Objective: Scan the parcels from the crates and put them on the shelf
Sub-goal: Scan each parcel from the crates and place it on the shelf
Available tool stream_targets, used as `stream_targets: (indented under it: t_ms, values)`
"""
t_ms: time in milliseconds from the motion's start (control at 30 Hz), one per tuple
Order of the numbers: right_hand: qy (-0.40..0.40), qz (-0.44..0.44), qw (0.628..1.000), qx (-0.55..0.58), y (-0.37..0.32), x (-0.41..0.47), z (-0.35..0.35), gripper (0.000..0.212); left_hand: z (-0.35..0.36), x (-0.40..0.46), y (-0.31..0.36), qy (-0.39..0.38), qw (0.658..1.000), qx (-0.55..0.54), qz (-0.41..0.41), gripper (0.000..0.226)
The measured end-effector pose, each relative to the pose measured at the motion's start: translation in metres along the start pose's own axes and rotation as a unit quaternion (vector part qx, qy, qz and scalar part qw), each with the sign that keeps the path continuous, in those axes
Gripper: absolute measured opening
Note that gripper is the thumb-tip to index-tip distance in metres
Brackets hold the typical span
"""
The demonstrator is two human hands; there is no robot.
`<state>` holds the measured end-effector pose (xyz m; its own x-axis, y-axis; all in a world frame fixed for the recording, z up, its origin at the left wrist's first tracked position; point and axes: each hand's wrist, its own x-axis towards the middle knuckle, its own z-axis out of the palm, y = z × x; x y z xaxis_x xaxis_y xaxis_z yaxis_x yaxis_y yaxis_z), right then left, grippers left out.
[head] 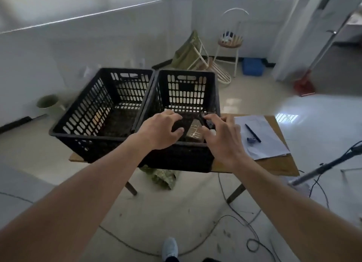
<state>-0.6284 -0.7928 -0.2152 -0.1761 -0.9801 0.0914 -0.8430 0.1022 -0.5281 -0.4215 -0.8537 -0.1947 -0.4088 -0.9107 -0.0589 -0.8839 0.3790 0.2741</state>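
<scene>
Two black slotted crates stand side by side on a wooden table (274, 163). The left crate (88, 112) shows only its dark floor. In the right crate (188, 154) lies a brown taped parcel (194, 131), partly hidden by both hands. My left hand (158, 131) hovers over the right crate's near rim, fingers loosely bent and spread just left of the parcel, holding nothing that I can see. My right hand (223, 136) grips a small black scanner (206, 122) above the parcel's right side. No shelf is in view.
White paper sheets (262, 140) with a black pen (252, 133) lie on the table right of the crates. Cables run across the floor below. A tripod leg (323, 167) slants in at the right. Chairs, a blue bin and a red dustpan stand farther back.
</scene>
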Motion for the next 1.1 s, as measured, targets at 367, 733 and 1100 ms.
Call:
stream_targets:
  t_ms: [367,733,1100]
  values:
    - [0.025,0.026,0.998,-0.053,0.039,0.095,0.032,0.043,0.050,0.126,-0.014,-0.075,0.996,-0.015,0.042,0.062]
    - [0.017,0.016,0.998,-0.063,0.094,0.161,0.053,0.042,0.127,0.204,0.000,-0.152,0.988,-0.019,-0.001,0.075]
    - [0.017,0.010,0.999,-0.051,0.110,0.179,0.062,0.043,0.193,0.236,0.004,-0.250,0.959,-0.011,-0.136,0.117]
